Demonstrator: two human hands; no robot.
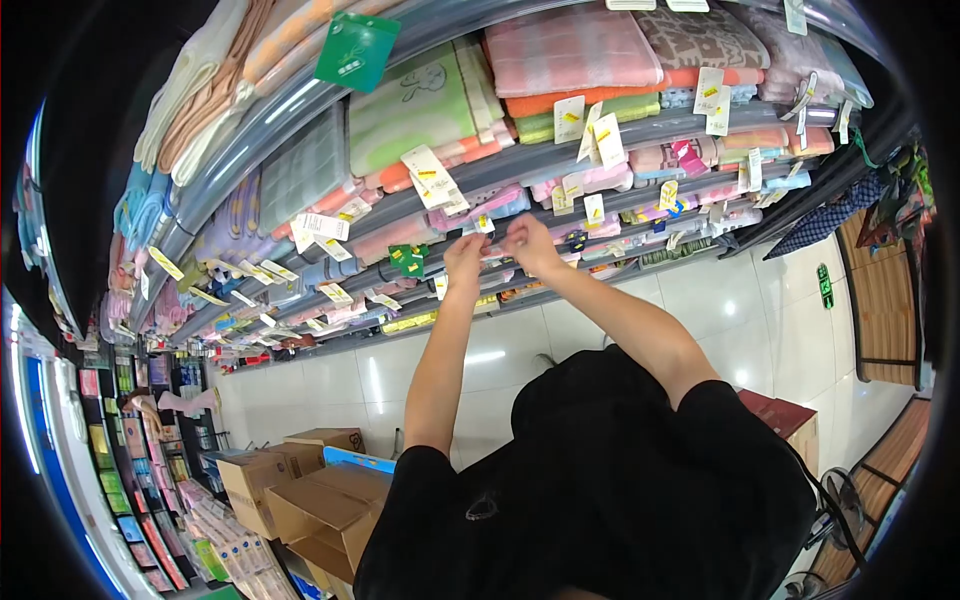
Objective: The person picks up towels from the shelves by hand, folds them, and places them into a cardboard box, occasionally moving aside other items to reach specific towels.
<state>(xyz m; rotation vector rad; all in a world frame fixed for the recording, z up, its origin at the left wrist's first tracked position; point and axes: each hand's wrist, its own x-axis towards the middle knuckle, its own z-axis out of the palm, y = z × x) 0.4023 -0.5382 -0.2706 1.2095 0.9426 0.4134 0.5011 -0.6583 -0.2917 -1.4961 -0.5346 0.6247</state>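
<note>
Both my arms reach up to the towel shelves, with the hands close together at the front of a middle tier. My left hand [465, 259] is closed, fingers bent inward just below a small white-and-yellow tag [484, 223]. Beside it, my right hand [530, 246] is closed too, thumb and fingertips drawn together and pointing toward the left hand. I cannot tell what, if anything, is pinched between them. Folded pink towels [500, 208] lie on the shelf right behind the fingers. A dark green tag [407, 260] hangs left of my left hand.
Folded towels with hanging price tags [433, 180] fill the shelves, among them a green towel [415, 105] and a pink checked towel [570, 55]. Open cardboard boxes [325, 497] stand on the tiled floor [390, 370] at lower left. A fan [842, 500] stands at lower right.
</note>
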